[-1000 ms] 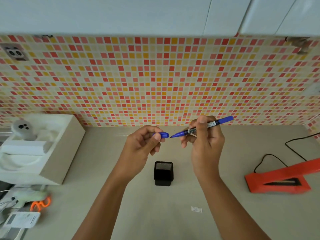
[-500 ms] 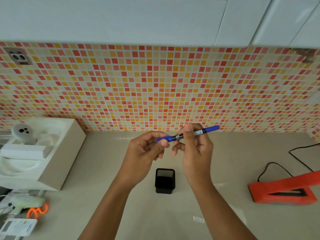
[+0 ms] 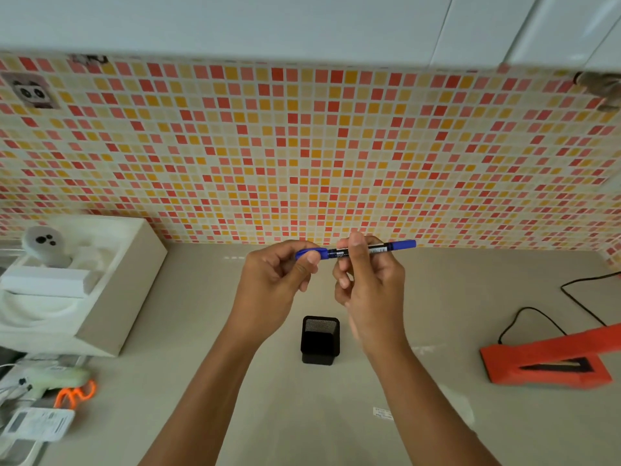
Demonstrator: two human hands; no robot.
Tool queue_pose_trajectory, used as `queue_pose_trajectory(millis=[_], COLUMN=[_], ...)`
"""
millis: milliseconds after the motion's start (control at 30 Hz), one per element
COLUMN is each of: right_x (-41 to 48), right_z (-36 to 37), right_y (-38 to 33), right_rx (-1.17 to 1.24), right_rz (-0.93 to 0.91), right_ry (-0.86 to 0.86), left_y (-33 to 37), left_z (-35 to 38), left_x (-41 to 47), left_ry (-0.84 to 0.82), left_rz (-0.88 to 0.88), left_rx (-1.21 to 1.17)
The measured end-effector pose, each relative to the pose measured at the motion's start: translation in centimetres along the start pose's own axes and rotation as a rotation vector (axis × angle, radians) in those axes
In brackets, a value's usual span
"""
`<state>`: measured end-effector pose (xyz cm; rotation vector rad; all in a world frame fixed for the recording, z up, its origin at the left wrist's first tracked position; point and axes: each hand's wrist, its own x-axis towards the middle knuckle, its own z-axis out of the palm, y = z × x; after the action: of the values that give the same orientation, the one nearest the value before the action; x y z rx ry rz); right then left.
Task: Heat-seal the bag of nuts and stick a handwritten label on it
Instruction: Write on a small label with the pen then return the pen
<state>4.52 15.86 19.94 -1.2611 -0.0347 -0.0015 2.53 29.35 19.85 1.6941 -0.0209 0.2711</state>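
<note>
Head view, marker: the blue marker lies level between both hands. Its long axis runs left to right, with the right end a touch higher.
Left hand: the left hand pinches the blue cap at the marker's left end.
Right hand: the right hand has its fingers curled round the black barrel.
Cap: it meets the barrel; I cannot tell if it is fully seated.
Coming move: probably stowing the marker. The black mesh pen holder stands just below the hands, between the forearms, with its mouth up.
Label: a small white label lies flat beside the right forearm. Its marks are too small to read.
Bag of nuts: not plainly visible.
Heat sealer: the orange heat sealer sits well to the right of the right hand.
</note>
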Motion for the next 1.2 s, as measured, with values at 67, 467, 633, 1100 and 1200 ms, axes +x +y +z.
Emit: queue_pose_trajectory(millis=[67, 467, 633, 1100, 1200], right_x=[-0.2, 2.1, 2.4, 1.8, 1.8], right_z=[0.0, -2.4, -4.8, -9.3, -9.4], right_y=[0.4, 3.8, 5.5, 16.1, 17.6], right_rx=[0.0, -0.348, -0.734, -1.035, -1.081], right_rz=[0.004, 0.116, -0.104, 0.117, 0.198], right_ry=[-0.001, 0.045, -0.213, -0.191, -0.178], left_y=[-0.1, -1.2, -2.7, -14.5, -18.2], left_z=[0.0, -2.8, -2.0, 2.0, 2.1], left_x=[-0.1, 1.0, 1.2, -0.3, -1.5], left_ry=[-0.008, 0.163, 0.019, -0.109, -0.179], left_rz=[-0.011, -0.079, 0.024, -0.255, -0.482], left_rx=[0.009, 0.177, 0.502, 0.651, 0.713])
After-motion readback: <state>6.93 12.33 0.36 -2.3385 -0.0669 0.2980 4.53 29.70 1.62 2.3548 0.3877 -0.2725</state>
